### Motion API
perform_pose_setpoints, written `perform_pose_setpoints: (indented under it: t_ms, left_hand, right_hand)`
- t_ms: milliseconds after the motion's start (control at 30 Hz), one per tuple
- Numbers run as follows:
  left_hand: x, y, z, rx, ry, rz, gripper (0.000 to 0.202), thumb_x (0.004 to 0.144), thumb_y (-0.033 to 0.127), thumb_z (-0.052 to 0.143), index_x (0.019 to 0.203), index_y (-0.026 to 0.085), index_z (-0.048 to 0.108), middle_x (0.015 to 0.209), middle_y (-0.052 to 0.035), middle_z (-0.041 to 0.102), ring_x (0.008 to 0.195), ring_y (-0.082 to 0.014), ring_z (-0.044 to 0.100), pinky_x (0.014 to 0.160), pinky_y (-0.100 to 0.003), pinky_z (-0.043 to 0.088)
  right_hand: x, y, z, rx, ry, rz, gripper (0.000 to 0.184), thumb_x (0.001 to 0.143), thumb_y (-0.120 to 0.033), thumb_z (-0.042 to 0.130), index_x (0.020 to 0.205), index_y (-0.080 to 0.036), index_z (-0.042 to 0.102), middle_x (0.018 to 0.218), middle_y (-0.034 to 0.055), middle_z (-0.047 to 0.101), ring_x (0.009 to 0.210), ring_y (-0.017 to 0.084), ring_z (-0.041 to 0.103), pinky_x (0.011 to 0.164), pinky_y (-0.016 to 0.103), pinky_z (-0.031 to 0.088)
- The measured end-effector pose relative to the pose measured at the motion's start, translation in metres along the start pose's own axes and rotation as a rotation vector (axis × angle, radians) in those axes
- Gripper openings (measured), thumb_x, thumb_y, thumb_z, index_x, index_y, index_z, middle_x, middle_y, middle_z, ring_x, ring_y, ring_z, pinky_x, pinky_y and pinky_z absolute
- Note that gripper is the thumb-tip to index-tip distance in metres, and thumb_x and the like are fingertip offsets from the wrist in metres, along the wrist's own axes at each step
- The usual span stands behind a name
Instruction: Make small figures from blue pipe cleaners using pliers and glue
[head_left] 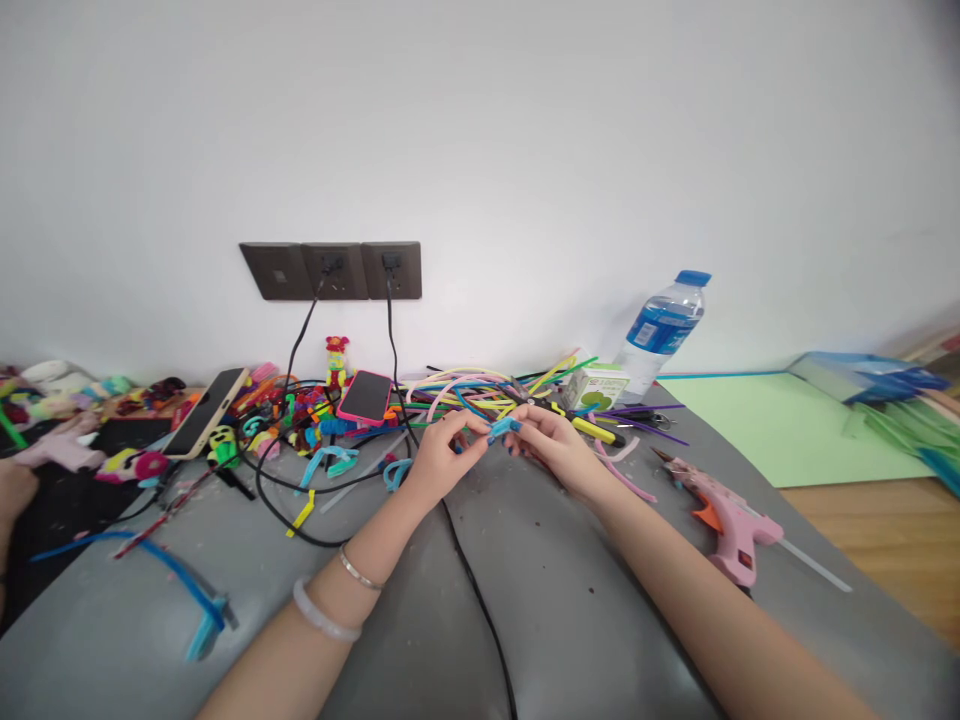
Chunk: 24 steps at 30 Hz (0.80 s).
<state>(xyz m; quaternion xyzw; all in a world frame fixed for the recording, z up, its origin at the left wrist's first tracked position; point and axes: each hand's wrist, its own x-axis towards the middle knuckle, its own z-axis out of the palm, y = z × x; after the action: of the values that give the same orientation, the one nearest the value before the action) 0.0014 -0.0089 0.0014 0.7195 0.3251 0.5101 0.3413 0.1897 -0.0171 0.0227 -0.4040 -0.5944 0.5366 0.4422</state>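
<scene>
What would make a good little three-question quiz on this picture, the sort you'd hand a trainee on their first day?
1. Open question: What do the left hand and the right hand hold between them?
2. True or false: Two bands are worn on the right forearm.
3. Fill in the blank: The plastic bottle by the wall has a cap coloured ____.

Key:
1. A small light-blue piece, pinched in the fingertips of both hands.
2. False; both bands are on the left forearm.
3. Blue.
</scene>
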Motion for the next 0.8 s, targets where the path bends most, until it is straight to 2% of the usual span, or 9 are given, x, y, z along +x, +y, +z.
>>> perform_pose_setpoints:
  t_ms: [200,433,800]
  left_hand:
    - [-0.0009,0.0017,0.0002,-0.003,-0.012,-0.041,0.008,0.082,0.017,0.058,0.089,0.018,0.061,0.086,-0.003,0.065,0.071,-0.0125,0.06,0.054,-0.021,0.043]
    - [-0.0019,0.0021,0.0014,-0.027,-0.046,-0.07,0.022,0.081,0.016,0.058,0.103,0.019,0.056,0.098,-0.005,0.064,0.079,-0.0136,0.062,0.056,-0.02,0.045]
    - [-0.0011,0.0026,0.001,0.009,-0.057,-0.09,0.017,0.081,0.014,0.057,0.097,0.019,0.059,0.095,-0.0031,0.065,0.079,-0.0138,0.062,0.055,-0.02,0.045]
  right_hand:
    - [0.0009,0.0016,0.001,0.004,0.017,0.006,0.036,0.08,-0.052,0.067,0.086,-0.018,0.057,0.068,0.0018,0.066,0.055,0.012,0.055,0.051,0.024,0.033]
    - [0.0013,0.0021,0.0008,0.039,0.07,0.014,0.034,0.079,-0.051,0.069,0.085,-0.019,0.059,0.067,0.0006,0.064,0.056,0.011,0.053,0.051,0.024,0.034]
    - [0.0009,0.0014,0.0,0.044,0.065,0.014,0.035,0.077,-0.05,0.071,0.084,-0.018,0.059,0.063,0.0002,0.064,0.054,0.011,0.052,0.049,0.023,0.034]
